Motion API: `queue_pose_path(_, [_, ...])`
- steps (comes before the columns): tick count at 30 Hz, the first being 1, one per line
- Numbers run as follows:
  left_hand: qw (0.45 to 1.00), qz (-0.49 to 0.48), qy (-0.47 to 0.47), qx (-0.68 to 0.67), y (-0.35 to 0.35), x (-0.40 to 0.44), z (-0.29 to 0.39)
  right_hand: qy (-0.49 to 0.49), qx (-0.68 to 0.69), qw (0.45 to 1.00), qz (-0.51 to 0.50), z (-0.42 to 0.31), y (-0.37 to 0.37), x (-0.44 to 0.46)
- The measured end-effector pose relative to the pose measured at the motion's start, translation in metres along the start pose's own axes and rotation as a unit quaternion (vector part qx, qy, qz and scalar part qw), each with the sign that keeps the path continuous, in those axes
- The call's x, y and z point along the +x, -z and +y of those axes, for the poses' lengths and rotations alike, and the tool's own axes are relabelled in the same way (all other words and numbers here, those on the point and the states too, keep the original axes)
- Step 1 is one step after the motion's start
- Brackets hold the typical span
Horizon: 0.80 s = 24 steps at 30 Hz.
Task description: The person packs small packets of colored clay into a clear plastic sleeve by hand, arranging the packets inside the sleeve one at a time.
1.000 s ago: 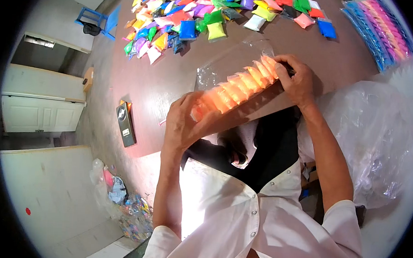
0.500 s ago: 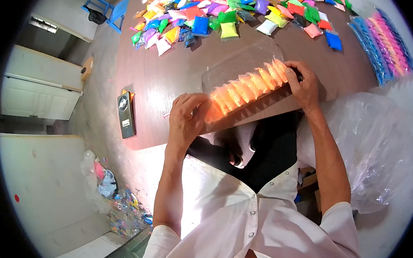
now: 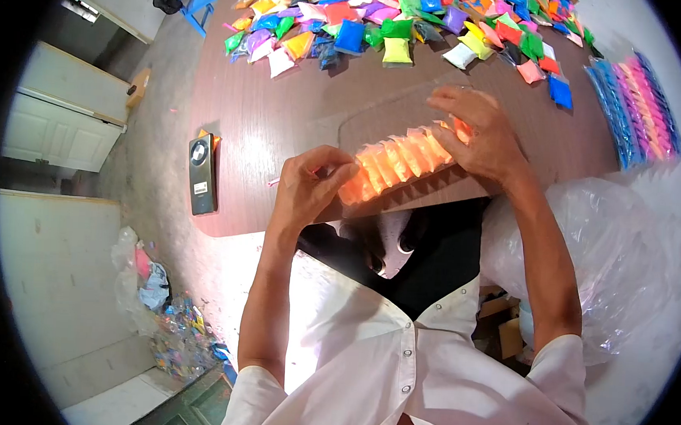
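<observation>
A row of orange packets (image 3: pixel 400 163) in clear wrapping stands near the front edge of the brown table (image 3: pixel 314 113). At the row's left end is my left hand (image 3: pixel 311 185), thumb and fingers closed on the packet there. My right hand (image 3: pixel 477 135) lies over the right end, its fingers spread apart and its thumb against the packets; part of that end is hidden under it. A clear plastic sheet or bag (image 3: pixel 375 111) lies flat behind the row.
Many small coloured packets (image 3: pixel 397 52) cover the table's far side. Blue and pink packet strips (image 3: pixel 637 111) lie at the right. A phone (image 3: pixel 202 176) rests near the left edge. Clear plastic bags (image 3: pixel 597 262) bulge beside my right arm. A blue chair (image 3: pixel 201 1) stands beyond.
My right hand has opened from its pinch at the row's right end and moved over the packets. The view has shifted, with the phone and far packets now lower or higher in frame.
</observation>
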<state>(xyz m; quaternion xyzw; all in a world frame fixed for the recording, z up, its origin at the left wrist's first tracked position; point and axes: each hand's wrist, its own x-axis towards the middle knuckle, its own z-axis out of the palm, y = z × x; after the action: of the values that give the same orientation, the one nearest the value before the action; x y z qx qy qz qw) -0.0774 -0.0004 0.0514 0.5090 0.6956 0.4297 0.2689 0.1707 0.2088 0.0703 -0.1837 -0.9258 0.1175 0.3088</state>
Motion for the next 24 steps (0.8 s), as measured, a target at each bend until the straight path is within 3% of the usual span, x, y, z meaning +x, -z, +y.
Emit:
queue_pose_path(3, [1.0,0.002,0.019,0.001,0.002,0.0,-0.003,-0.033,0.075,0.992,-0.094,0.009,-0.007,0.004])
queue_pose_path(12, [0.999,-0.012,0.011,-0.045,0.003,0.009,-0.012,-0.132,0.106,0.98,-0.1,-0.002,-0.007,-0.002])
queue_pose_path(16, [1.0,-0.024,-0.004,-0.013,0.004,0.01,-0.01,-0.129,0.103,0.981,-0.099,-0.002,-0.007,-0.002])
queue_pose_path(20, [0.998,-0.005,-0.04,0.047,0.006,0.008,0.011,-0.056,0.042,0.995,-0.068,-0.017,-0.003,0.006])
queue_pose_path(22, [0.969,0.041,-0.121,0.212,0.004,0.004,0.02,-0.034,0.044,0.997,-0.046,-0.028,-0.009,0.01])
queue_pose_path(24, [0.969,0.075,-0.139,0.19,-0.006,0.004,0.027,0.024,0.042,0.998,-0.041,-0.036,-0.017,0.013])
